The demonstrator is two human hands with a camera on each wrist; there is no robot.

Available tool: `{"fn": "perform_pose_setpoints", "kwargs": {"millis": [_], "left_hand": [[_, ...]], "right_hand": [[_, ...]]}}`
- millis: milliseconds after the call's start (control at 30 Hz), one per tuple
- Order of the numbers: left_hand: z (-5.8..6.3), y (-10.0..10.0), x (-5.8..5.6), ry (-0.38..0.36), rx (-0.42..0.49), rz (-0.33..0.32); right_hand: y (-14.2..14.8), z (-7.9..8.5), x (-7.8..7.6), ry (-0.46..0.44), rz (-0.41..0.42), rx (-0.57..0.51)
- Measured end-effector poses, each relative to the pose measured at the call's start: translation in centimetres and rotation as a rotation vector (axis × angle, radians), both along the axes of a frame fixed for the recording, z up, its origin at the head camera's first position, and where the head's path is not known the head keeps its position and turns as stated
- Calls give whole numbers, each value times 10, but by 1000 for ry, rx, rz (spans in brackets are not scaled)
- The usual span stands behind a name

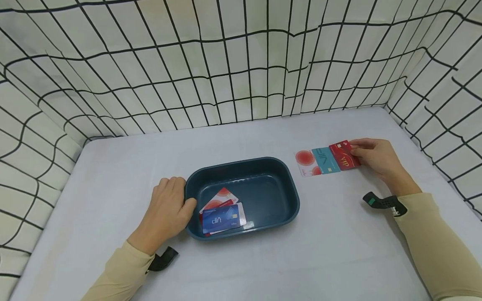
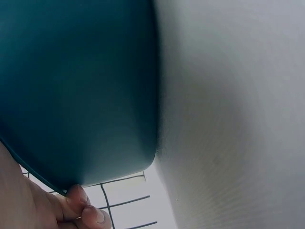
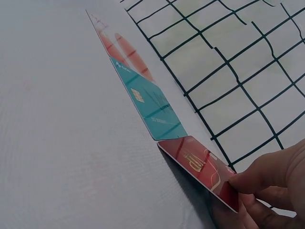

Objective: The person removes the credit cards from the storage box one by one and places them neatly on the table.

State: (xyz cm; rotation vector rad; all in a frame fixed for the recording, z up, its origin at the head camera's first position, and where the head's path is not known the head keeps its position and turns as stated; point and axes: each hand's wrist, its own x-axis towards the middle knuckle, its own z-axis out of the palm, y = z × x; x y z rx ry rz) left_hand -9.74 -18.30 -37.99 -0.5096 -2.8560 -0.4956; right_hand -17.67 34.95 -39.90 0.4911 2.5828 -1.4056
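Observation:
A dark blue-green tray (image 1: 271,196) stands on the white-covered table, and my left hand (image 1: 165,209) grips its left rim. Inside it several cards lie overlapped at the left, a blue VIP card (image 1: 221,218) on top. To the tray's right, my right hand (image 1: 378,159) pinches the right end of a red VIP card (image 1: 343,155) between thumb and fingers. In the right wrist view this red card (image 3: 200,164) is tilted, its near end raised off the cloth. Beside it in a row lie a teal card (image 1: 325,160) and a white card with red circles (image 1: 306,163).
White walls with a black grid (image 1: 241,58) rise behind the table and along both sides. The white tablecloth (image 1: 301,259) spreads around the tray. Black wrist straps with camera mounts (image 1: 380,202) sit at both sleeve cuffs.

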Motion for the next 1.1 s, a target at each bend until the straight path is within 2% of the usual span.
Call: {"fn": "perform_pose_setpoints", "kwargs": {"millis": [667,1100], "left_hand": [[0,0,0,3,0,1],[-1,0,0,-2,3,6]], "right_hand": [[-4,3,4,-11,21,88],[-4,-2,2,15,27,156]]}}
